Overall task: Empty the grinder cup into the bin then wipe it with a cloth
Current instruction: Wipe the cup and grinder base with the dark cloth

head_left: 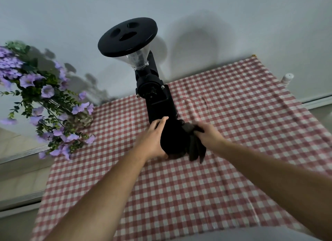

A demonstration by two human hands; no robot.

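A black grinder cup [173, 138] is held above the checked tablecloth, just in front of the grinder's base. My left hand [154, 140] is wrapped around the cup's left side. My right hand [209, 134] grips a dark grey cloth [195, 147], which is pressed against the cup's right side and hangs down below it. The cup's opening is hidden from me. No bin is in sight.
The tall black coffee grinder [154, 89] with a clear hopper and a round black lid stands at the table's far edge against the wall. A vase of purple flowers [46, 100] sits at the left corner. A small white bottle [287, 78] is at the far right.
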